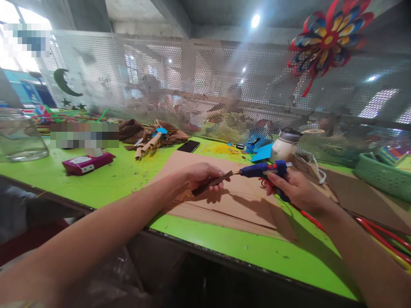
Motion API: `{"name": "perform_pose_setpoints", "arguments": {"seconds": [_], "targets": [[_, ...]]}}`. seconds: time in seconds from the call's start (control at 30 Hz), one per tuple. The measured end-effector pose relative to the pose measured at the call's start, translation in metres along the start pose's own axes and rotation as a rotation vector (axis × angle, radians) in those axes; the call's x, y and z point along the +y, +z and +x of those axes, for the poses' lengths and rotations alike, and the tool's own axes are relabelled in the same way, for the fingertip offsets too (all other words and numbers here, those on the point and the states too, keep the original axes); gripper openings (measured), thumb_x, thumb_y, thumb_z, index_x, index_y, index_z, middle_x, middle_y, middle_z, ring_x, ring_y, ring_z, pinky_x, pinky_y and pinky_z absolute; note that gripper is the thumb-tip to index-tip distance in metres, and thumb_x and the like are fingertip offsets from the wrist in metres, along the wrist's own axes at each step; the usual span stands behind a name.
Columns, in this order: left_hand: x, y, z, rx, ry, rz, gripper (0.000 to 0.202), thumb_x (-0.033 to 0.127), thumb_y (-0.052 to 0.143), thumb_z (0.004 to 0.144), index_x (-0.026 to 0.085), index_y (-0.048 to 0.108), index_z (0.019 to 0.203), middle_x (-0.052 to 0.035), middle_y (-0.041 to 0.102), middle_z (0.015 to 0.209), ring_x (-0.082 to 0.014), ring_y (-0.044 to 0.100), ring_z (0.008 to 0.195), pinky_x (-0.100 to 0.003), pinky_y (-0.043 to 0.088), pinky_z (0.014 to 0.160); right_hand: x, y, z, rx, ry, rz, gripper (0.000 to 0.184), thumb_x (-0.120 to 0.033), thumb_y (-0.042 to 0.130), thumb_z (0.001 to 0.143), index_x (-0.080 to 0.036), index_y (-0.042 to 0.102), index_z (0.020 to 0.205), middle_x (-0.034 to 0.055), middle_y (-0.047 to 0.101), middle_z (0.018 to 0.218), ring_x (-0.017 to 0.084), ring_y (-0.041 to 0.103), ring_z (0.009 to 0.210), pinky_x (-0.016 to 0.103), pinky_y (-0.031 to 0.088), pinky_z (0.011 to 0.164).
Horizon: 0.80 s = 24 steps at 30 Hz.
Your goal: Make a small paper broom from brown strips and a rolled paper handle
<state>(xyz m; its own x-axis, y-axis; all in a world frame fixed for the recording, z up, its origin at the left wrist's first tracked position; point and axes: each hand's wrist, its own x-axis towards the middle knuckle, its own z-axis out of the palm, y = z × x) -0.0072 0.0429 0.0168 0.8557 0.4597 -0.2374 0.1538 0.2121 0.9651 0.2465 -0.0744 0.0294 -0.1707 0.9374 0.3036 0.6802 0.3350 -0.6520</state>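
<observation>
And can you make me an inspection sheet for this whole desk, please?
Surface: bright-green flat tabletop, with dark specks; flat tan paper sheets lie on it.
Job's things: narrow dark-brown paper strip; blue plastic glue gun, its nozzle at the strip's end, contact unclear.
Clutter: flat black phone, boxy purple container, tangled yellow thread, green plastic basket.
Hands: left hand holds the strip; right hand grips the glue gun.
Cables: thin white cord, connection unclear.
Surroundings: grey perforated screen; red-blue-yellow flower ornament.
</observation>
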Motion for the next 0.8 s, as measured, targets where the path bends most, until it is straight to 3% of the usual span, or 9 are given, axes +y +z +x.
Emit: {"name": "perform_pose_setpoints", "arguments": {"seconds": [0.8], "targets": [[0.001,0.005,-0.001,0.031,0.009,0.026,0.02,0.018,0.044,0.083,0.008,0.06,0.09,-0.0016,0.058,0.061,-0.0072,0.047,0.049,-0.022,0.034,0.051,0.005,0.004,0.001,0.043,0.001,0.048,0.04,-0.048,0.042,0.087,-0.016,0.06,0.069,0.0059,0.062,0.066,0.016,0.056,0.063,0.029,0.043,0.059]]}}
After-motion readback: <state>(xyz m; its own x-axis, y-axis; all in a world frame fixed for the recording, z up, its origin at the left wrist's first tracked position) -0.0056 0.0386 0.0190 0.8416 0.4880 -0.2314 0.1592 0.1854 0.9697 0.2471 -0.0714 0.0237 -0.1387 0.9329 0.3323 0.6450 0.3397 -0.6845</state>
